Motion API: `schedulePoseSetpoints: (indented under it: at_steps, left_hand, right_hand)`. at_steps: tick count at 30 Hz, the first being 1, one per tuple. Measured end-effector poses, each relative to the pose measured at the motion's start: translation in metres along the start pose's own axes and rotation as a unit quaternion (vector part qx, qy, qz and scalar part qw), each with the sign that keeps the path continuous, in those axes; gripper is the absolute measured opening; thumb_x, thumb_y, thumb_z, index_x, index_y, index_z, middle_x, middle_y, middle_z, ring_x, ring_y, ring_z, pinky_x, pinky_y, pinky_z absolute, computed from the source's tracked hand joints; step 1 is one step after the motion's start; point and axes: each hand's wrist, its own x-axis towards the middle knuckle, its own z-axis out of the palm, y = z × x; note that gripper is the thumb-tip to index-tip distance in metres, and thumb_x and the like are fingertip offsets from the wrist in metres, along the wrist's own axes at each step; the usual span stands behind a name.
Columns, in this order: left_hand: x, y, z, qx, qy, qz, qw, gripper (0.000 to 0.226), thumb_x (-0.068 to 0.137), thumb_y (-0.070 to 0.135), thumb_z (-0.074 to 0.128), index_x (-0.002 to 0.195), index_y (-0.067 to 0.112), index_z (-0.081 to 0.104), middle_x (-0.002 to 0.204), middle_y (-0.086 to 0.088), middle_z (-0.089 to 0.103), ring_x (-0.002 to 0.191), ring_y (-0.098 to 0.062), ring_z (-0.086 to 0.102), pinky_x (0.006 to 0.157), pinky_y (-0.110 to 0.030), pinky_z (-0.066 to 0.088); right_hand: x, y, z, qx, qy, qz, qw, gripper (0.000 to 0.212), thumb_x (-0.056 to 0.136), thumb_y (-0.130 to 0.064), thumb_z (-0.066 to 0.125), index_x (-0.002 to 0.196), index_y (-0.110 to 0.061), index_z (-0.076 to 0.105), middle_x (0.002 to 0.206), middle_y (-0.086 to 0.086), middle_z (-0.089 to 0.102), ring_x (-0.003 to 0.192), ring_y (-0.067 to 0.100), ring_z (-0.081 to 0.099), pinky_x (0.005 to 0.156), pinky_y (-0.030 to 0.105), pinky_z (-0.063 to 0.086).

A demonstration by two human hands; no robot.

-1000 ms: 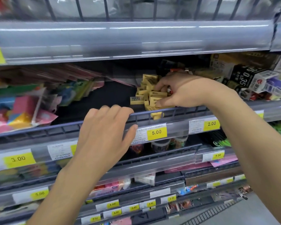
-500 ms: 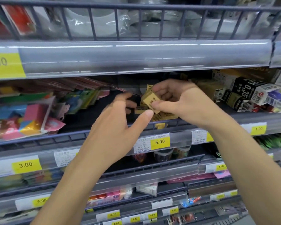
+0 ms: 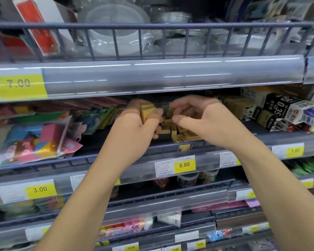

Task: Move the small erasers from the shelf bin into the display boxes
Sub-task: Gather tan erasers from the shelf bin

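Left hand (image 3: 134, 129) gripping several erasers (image 3: 146, 111), right hand (image 3: 198, 120) pinching more from the shelf (image 3: 225, 142) pile (image 3: 181, 133); probably light, firm, sleeve-slick little blocks, best pinched across flat sides.

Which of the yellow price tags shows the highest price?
The 7.00 tag, on the upper shelf rail at far left; the other readable tags show lower prices.

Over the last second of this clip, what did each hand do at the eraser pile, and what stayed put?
The left hand left the shelf's front rail, rose into the shelf and now grips yellow erasers. The right hand, earlier pressed into the eraser pile, lifted an eraser and now pinches among them beside the left. The pile, the 5.00 price tag and neighbouring goods stayed put.
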Motion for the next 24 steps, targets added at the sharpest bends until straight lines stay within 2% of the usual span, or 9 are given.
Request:
schedulePoseSetpoints:
  at_steps: [3,6,9,11,13,17,20,22,24]
  left_hand:
    - [0.006,-0.006,-0.007,0.017,-0.004,-0.008,1.000,0.017,0.091,0.047,0.062,0.100,0.034,0.059,0.077,0.013,0.073,0.062,-0.013,0.074,0.065,-0.047,0.066]
    - [0.009,-0.013,-0.008,0.039,-0.003,-0.014,0.999,0.011,0.097,0.033,0.063,0.099,0.038,0.054,0.074,0.012,0.071,0.058,-0.013,0.073,0.060,-0.043,0.066]
    - [0.010,-0.017,-0.006,0.070,-0.007,-0.018,0.997,0.020,0.097,0.028,0.062,0.098,0.044,0.050,0.078,0.001,0.069,0.055,-0.014,0.071,0.060,-0.037,0.064]
    - [0.011,-0.019,-0.007,0.088,-0.006,-0.010,0.996,0.021,0.095,0.030,0.063,0.096,0.047,0.050,0.086,-0.002,0.068,0.066,-0.017,0.069,0.064,-0.034,0.057]
    - [0.011,-0.020,-0.008,0.074,-0.003,-0.024,0.997,0.017,0.091,0.037,0.063,0.098,0.048,0.051,0.089,-0.001,0.068,0.079,-0.021,0.068,0.067,-0.039,0.059]
    - [0.012,-0.017,-0.009,0.031,0.008,-0.071,0.997,0.032,0.076,0.060,0.063,0.100,0.042,0.053,0.093,-0.001,0.067,0.090,-0.024,0.068,0.079,-0.045,0.060]
    - [0.012,-0.012,-0.009,-0.003,0.009,-0.104,0.995,0.058,0.063,0.078,0.064,0.104,0.038,0.055,0.103,0.004,0.068,0.098,-0.019,0.067,0.087,-0.044,0.059]
    - [0.011,-0.008,-0.009,-0.027,0.010,-0.115,0.993,0.071,0.057,0.083,0.064,0.109,0.035,0.057,0.106,0.007,0.069,0.101,-0.016,0.066,0.087,-0.039,0.057]
    - [0.011,-0.005,-0.007,-0.047,0.004,-0.117,0.992,0.076,0.060,0.082,0.066,0.116,0.031,0.058,0.106,0.006,0.071,0.096,-0.012,0.068,0.075,-0.029,0.056]
  right_hand:
    - [0.012,-0.001,0.005,-0.173,-0.038,0.081,0.981,0.030,0.093,-0.044,0.065,0.122,-0.036,0.063,0.108,-0.016,0.066,0.091,0.001,0.062,0.074,0.020,0.046]
    - [0.024,-0.011,0.018,-0.311,-0.123,0.134,0.933,0.042,0.095,-0.051,0.057,0.133,-0.031,0.060,0.128,-0.002,0.063,0.111,0.023,0.061,0.092,0.032,0.052]
    - [0.030,-0.020,0.025,-0.364,-0.151,0.152,0.907,0.030,0.095,-0.042,0.061,0.119,-0.026,0.069,0.125,0.004,0.064,0.110,0.026,0.061,0.092,0.033,0.054]
    - [0.034,-0.021,0.029,-0.383,-0.161,0.162,0.895,0.024,0.094,-0.030,0.063,0.115,-0.023,0.071,0.122,0.005,0.066,0.109,0.027,0.062,0.091,0.034,0.055]
    - [0.038,-0.022,0.029,-0.385,-0.173,0.178,0.889,0.027,0.091,-0.018,0.064,0.117,-0.022,0.071,0.124,0.004,0.066,0.109,0.027,0.063,0.092,0.034,0.056]
    - [0.035,-0.015,0.022,-0.285,-0.097,0.186,0.935,0.027,0.091,-0.024,0.065,0.118,-0.026,0.068,0.120,0.000,0.069,0.104,0.025,0.066,0.089,0.031,0.055]
    - [0.019,-0.005,0.024,-0.087,-0.008,0.144,0.986,0.035,0.089,-0.016,0.067,0.124,-0.022,0.064,0.104,-0.003,0.072,0.089,0.021,0.072,0.083,0.038,0.060]
    - [0.010,-0.007,0.028,0.061,-0.017,0.102,0.993,0.032,0.090,-0.004,0.065,0.121,-0.013,0.065,0.095,0.002,0.074,0.078,0.016,0.074,0.078,0.037,0.062]
    - [0.006,-0.012,0.033,0.159,-0.045,0.071,0.984,0.026,0.091,0.002,0.065,0.116,-0.005,0.067,0.097,0.012,0.074,0.076,0.016,0.073,0.075,0.029,0.062]
